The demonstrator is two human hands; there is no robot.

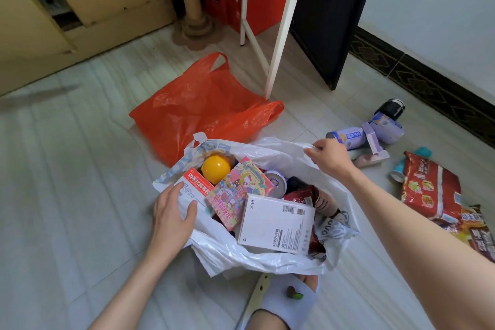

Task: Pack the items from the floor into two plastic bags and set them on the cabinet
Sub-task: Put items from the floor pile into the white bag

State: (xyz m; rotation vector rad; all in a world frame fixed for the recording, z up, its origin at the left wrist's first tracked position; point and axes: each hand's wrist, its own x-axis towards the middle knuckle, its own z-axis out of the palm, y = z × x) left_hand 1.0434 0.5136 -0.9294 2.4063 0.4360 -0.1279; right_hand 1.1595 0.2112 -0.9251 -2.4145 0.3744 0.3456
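- While the white plastic bag [267, 257] sits open on the floor [80, 195], both hands are on it.
- The left hand [172, 211] lies flat with its fingers spread on the left side of the bag, pressing the plastic down by a red and white box [197, 182].
- The right hand [330, 154] pinches the far right edge of the bag and holds it up.
- The bag is full. Inside it are a yellow ball [215, 166], a pink cartoon box [238, 191], a white box [276, 222] lying on top, a silver can [276, 179] and some dark red packets.
- An orange plastic bag [198, 107] lies flat on the floor just behind the white bag. It looks empty and its handles point away.
- More things wait on the floor to the right, apart from the bags: two purple cans [348, 138] lying on their sides, a small purple box [371, 136], a black jar [389, 110], two blue cups [400, 169] and a big red snack pack [431, 190] by the right arm.
- A foot in a pale blue slipper [289, 300] is right at the near edge of the white bag.
- A white frame leg [278, 45] and a dark panel [329, 19] stand behind the orange bag.
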